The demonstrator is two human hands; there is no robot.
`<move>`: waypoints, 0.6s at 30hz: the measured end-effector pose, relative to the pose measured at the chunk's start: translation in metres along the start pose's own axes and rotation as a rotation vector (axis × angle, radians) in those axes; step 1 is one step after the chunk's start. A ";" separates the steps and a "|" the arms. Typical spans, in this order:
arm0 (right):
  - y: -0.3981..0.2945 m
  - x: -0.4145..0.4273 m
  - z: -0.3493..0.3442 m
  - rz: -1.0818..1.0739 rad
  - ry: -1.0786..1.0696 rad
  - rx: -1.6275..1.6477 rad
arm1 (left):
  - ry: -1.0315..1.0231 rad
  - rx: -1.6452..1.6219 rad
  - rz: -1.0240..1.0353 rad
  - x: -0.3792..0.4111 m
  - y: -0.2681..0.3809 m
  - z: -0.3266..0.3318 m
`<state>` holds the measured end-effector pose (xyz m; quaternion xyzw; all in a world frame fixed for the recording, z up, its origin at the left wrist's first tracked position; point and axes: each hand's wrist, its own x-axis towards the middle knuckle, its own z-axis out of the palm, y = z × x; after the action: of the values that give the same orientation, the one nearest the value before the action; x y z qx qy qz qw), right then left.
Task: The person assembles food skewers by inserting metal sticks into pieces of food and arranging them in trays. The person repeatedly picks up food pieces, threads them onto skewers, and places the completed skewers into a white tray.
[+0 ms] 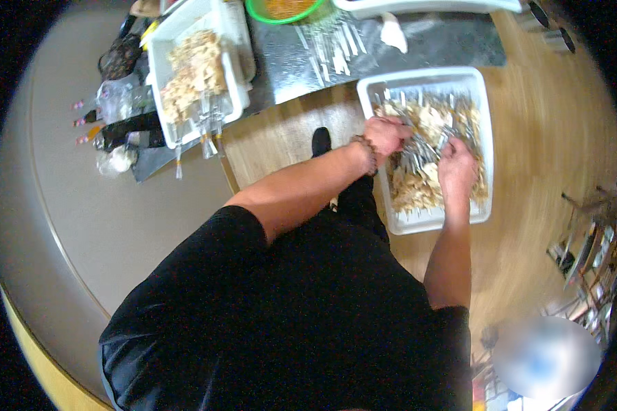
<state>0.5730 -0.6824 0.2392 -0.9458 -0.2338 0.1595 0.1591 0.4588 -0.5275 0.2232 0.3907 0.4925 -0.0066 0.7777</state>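
Note:
A white plastic tub (427, 228) stands at the right, filled with pale and brownish pieces that look like raw meat (414, 190), among many thin clear sticks or tubes. Over its left part is my left hand (386, 136), a beaded bracelet on the wrist, its fingers at a bunch of these thin pieces (416, 151). My right hand (457, 167) is over the tub's right part, fingertips bent together around something shiny and clear. Blur hides exactly what each hand grips.
On the dark table (298, 85) lie more thin clear sticks (337, 46), a white item (393, 33) and a green bowl (283, 20) of orange contents. A second white tub (159, 92) with pale pieces stands left. Bottles and bags are beyond it. A blurred round shape is at lower right.

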 end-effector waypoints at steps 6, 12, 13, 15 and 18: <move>-0.030 0.004 -0.004 -0.088 -0.055 0.009 | 0.043 0.686 0.567 0.022 -0.041 -0.025; -0.072 -0.012 0.006 -0.175 -0.051 0.212 | -0.307 0.243 0.041 -0.106 0.036 -0.070; -0.081 -0.016 0.011 -0.217 -0.037 0.282 | -0.290 0.280 0.029 -0.133 0.047 -0.088; -0.115 -0.028 0.015 -0.162 -0.230 0.475 | -0.250 0.252 0.063 -0.166 0.044 -0.136; -0.174 -0.053 0.026 -0.068 -0.596 0.896 | -0.047 0.357 0.053 -0.211 0.035 -0.218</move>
<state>0.4503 -0.5567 0.2930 -0.6910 -0.2082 0.4999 0.4789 0.1983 -0.4488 0.3615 0.5353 0.4548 -0.0825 0.7070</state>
